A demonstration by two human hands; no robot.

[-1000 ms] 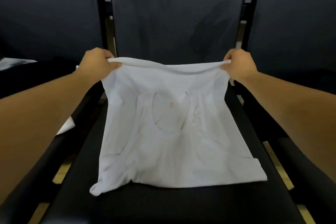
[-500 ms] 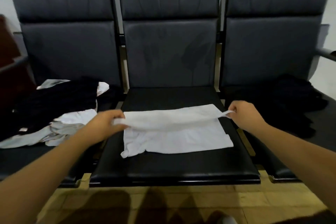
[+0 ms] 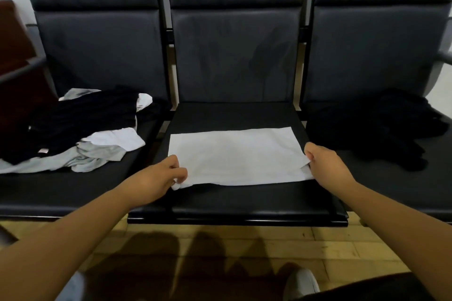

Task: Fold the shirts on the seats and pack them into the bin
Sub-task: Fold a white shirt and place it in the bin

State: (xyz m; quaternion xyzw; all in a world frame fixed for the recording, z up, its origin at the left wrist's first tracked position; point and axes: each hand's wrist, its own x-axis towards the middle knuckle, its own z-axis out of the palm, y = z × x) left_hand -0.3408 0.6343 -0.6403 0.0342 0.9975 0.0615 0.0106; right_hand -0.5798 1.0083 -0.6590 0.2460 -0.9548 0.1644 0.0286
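Observation:
A white shirt [image 3: 237, 156] lies folded in half on the middle black seat [image 3: 244, 200], flat and roughly rectangular. My left hand [image 3: 163, 176] pinches its near left corner. At the near right corner, my right hand [image 3: 325, 166] pinches the folded edge. A heap of black, white and grey shirts [image 3: 73, 134] covers the left seat. Dark clothing [image 3: 381, 129] is piled on the right seat. No bin is in view.
Three black padded seats stand in a row with tall backrests [image 3: 234, 54]. A dark wooden piece of furniture [image 3: 14, 56] stands at far left. A metal armrest [image 3: 442, 58] juts at far right. Yellowish tiled floor [image 3: 269, 242] and a white shoe [image 3: 300, 283] lie below.
Both hands brought the shirt's far edge toward me and down onto the near edge, folding it in half. The view pulled back from the seat.

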